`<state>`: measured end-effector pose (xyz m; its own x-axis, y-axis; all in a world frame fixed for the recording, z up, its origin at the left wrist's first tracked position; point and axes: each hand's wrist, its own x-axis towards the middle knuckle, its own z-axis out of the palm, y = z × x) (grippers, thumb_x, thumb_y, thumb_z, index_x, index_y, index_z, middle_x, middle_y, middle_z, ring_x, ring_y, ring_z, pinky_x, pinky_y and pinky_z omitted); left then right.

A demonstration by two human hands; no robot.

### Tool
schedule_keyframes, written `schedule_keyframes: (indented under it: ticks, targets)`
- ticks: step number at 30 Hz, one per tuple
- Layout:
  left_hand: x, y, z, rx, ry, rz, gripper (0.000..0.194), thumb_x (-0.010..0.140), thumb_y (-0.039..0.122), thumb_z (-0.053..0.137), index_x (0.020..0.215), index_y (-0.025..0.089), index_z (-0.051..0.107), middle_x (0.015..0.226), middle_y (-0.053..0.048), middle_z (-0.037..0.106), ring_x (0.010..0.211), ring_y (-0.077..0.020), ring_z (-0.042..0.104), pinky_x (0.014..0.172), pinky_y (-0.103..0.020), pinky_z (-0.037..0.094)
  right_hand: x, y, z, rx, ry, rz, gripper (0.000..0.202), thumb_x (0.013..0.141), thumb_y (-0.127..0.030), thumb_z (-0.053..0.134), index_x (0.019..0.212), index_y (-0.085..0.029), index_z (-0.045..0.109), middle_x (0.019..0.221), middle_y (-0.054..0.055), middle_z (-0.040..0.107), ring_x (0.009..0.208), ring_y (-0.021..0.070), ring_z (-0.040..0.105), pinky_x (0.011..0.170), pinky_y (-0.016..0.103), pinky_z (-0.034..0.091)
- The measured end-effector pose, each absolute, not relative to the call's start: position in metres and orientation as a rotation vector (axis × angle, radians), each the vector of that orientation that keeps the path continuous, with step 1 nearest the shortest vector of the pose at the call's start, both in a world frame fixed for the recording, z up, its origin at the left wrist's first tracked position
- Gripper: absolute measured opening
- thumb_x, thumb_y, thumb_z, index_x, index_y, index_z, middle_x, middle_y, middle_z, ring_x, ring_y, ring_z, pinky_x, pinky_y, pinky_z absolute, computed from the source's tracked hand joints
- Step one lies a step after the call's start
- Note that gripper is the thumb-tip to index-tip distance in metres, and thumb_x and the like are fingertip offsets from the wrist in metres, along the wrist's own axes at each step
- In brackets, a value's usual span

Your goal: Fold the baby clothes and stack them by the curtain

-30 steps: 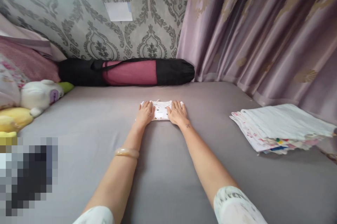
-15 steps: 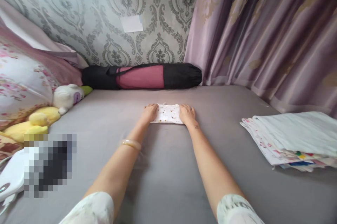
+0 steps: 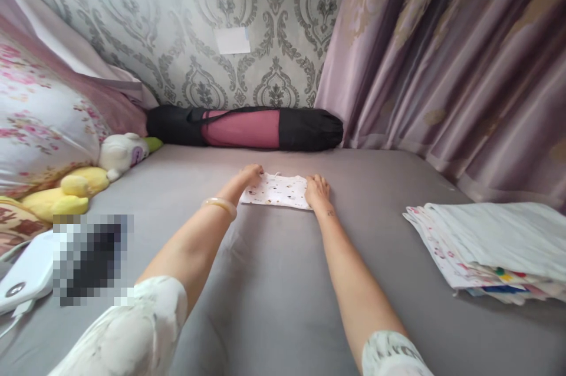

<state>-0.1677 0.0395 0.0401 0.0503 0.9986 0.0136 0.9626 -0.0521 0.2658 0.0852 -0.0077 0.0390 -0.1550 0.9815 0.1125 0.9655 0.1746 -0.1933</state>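
A small white patterned cloth [image 3: 279, 191] lies flat on the grey sheet [image 3: 274, 258], between my two hands. My left hand [image 3: 253, 175] is at its upper left corner, fingers closed together around the edge. On the cloth's right edge rests my right hand [image 3: 318, 190], its fingers spread over the sheet and the palm side by the cloth. A small loop shows at the cloth's far edge.
A stack of folded cloths [image 3: 499, 240] sits at the right. Along the wall lies a black and pink long bag [image 3: 243, 128]. Plush toys [image 3: 121, 155], a floral pillow [image 3: 39, 116] and a white device [image 3: 30, 270] are at the left. Curtains [image 3: 420, 58] hang at the right.
My left hand has moved up to the cloth's far left corner. More of the cloth's left side shows, and it looks wider. My right hand stays by the right edge.
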Motion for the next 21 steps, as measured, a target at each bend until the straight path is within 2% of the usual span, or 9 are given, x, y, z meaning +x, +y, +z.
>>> schedule_keyframes:
  ticks: [7, 10, 14, 17, 21]
  targets:
    - [-0.16, 0.022, 0.051, 2.027, 2.122, 0.179, 0.037, 0.073, 0.013, 0.055, 0.107, 0.022, 0.067, 0.125, -0.013, 0.063, 0.119, -0.0315, 0.054, 0.097, -0.046, 0.042, 0.09, 0.001, 0.051, -1.903, -2.356, 0.152, 0.04, 0.092, -0.008, 0.036, 0.12, -0.016, 0.063, 0.126, 0.017, 0.053, 0.119, 0.0287, 0.045, 0.096, 0.039, 0.035]
    - [-0.161, 0.01, 0.059, 2.043, 2.093, 0.209, 0.035, 0.078, 0.014, 0.05, 0.108, 0.022, 0.065, 0.121, -0.011, 0.065, 0.116, -0.0281, 0.057, 0.098, -0.044, 0.04, 0.096, 0.005, 0.059, -1.889, -2.388, 0.206, 0.035, 0.094, -0.017, 0.041, 0.121, -0.018, 0.064, 0.128, 0.016, 0.053, 0.121, 0.0296, 0.045, 0.095, 0.039, 0.036]
    - [-0.17, -0.005, 0.077, 2.092, 2.048, 0.297, 0.031, 0.084, 0.02, 0.047, 0.112, 0.023, 0.061, 0.116, -0.007, 0.068, 0.114, -0.0246, 0.058, 0.102, -0.042, 0.035, 0.105, 0.005, 0.074, -1.857, -2.349, 0.236, 0.031, 0.092, -0.022, 0.05, 0.119, -0.022, 0.066, 0.126, 0.014, 0.056, 0.118, 0.0274, 0.048, 0.095, 0.035, 0.038]
    - [-0.179, -0.014, 0.096, 2.127, 1.963, 0.421, 0.031, 0.084, 0.024, 0.05, 0.113, 0.023, 0.061, 0.103, -0.005, 0.072, 0.102, -0.0224, 0.063, 0.098, -0.039, 0.039, 0.114, 0.0, 0.091, -1.757, -2.34, 0.241, 0.026, 0.089, -0.021, 0.055, 0.11, -0.021, 0.069, 0.12, 0.011, 0.06, 0.113, 0.024, 0.052, 0.09, 0.03, 0.039]
    - [-0.187, -0.024, 0.118, 2.163, 1.844, 0.595, 0.031, 0.083, 0.028, 0.052, 0.109, 0.019, 0.065, 0.09, -0.004, 0.072, 0.082, -0.0187, 0.065, 0.081, -0.03, 0.045, 0.127, -0.01, 0.116, -1.582, -2.29, 0.327, 0.021, 0.086, -0.018, 0.055, 0.103, -0.019, 0.068, 0.102, 0.006, 0.069, 0.095, 0.0184, 0.059, 0.078, 0.025, 0.041]
